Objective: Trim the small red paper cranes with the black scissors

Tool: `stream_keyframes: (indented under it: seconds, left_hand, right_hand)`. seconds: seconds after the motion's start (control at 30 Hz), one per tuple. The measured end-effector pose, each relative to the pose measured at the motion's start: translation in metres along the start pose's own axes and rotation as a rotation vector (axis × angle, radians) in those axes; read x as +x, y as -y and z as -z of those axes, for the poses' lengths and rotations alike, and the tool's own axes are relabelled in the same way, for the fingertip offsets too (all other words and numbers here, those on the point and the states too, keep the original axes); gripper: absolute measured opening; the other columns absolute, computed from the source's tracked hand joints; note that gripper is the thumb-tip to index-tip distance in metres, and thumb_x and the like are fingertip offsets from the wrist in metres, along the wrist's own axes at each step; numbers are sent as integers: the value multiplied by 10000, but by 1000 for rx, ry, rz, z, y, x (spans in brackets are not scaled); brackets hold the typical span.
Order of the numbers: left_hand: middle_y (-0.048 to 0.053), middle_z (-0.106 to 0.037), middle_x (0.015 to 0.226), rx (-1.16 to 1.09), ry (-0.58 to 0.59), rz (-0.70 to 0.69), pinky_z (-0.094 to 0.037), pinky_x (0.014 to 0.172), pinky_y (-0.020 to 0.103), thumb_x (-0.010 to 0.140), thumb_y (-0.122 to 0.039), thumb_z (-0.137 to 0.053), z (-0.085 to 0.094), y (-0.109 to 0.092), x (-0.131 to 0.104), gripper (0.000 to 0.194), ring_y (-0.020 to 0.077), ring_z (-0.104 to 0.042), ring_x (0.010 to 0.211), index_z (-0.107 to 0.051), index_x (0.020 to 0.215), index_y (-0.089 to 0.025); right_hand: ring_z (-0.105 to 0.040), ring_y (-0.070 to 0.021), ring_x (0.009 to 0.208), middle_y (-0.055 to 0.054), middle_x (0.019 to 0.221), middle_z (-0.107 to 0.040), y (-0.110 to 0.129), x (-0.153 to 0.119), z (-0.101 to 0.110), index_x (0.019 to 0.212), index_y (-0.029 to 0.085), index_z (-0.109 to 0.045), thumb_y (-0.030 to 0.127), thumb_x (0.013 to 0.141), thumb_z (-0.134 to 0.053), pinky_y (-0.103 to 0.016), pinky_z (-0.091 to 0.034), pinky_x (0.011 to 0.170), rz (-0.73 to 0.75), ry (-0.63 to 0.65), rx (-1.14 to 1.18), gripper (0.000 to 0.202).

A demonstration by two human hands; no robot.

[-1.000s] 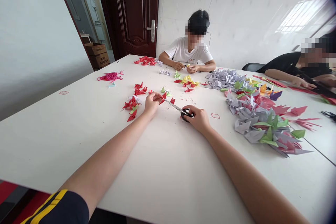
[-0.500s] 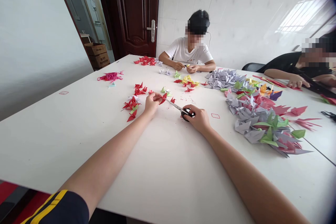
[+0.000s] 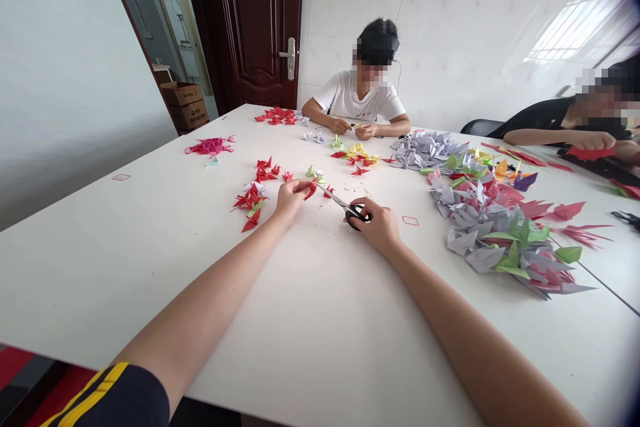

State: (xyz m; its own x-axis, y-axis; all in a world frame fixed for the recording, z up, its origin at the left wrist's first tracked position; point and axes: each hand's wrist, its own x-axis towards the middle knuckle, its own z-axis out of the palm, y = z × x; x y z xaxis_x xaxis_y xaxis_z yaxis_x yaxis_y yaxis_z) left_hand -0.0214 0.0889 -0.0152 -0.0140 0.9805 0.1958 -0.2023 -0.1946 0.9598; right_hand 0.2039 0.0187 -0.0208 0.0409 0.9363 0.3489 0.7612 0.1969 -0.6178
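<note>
Presently your right hand point(image 3: 379, 223) is grasping black-handled scissors point(image 3: 341, 203), and your left fingers point(image 3: 296, 185) are pinching a red folded paper point(image 3: 311, 191) beside the blade tips, above the worktop point(image 3: 280, 320); whether its cut is finished isn't showing. Just beyond, red scraps point(image 3: 367, 191) are suggesting earlier snips; farther, folded yellow birds point(image 3: 357, 150) are lying ready-shaped.

The paper point(image 3: 311, 192), small, red and curved, is at the frame's centre, partly hidden. The scissors point(image 3: 341, 204), steel with black handles, slant just right of centre, tips toward the upper left, near the paper.
</note>
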Motion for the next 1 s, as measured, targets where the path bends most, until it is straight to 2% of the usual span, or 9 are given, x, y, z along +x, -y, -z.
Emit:
stream_keyframes:
  seconds: [0.23,0.5,0.63,0.77,1.0]
  left_hand:
    - [64,-731,815,12,10,29,-488,822,333,590,-195,-783,-1,-8,-5,183,182,-641,806,-732,759,-148]
    - [40,-695,717,99,-24,23,-453,749,303,576,-304,-839,3,1,1,281,165,-608,725,-737,790,-155]
    - [29,-669,680,129,-27,22,-436,718,293,591,-323,-834,4,1,1,276,151,-580,688,-727,782,-154]
    - [37,-681,746,117,26,3,-450,717,291,608,-313,-816,3,2,1,253,145,-583,698,-708,773,-154]
    - [34,-668,760,104,29,-21,-471,708,292,634,-315,-795,3,5,4,233,142,-583,698,-677,758,-158]
  right_hand:
    - [-481,-124,558,47,708,-618,-1,1,0,1020,297,-697,365,719,-665,-245,-342,568,-1,5,4,310]
    - [-482,-124,557,50,718,-629,1,0,1,1024,300,-692,359,725,-678,-248,-344,565,-13,29,-5,305]
    - [-493,-126,562,51,719,-637,2,0,1,1034,302,-684,350,734,-667,-250,-352,570,-23,61,-7,304]
    - [-494,-126,563,49,732,-647,2,1,1,1037,301,-679,347,740,-664,-252,-355,571,-24,76,-9,301]
    - [-492,-127,560,46,739,-653,2,1,1,1038,299,-679,347,742,-665,-254,-355,572,-21,82,-7,300]
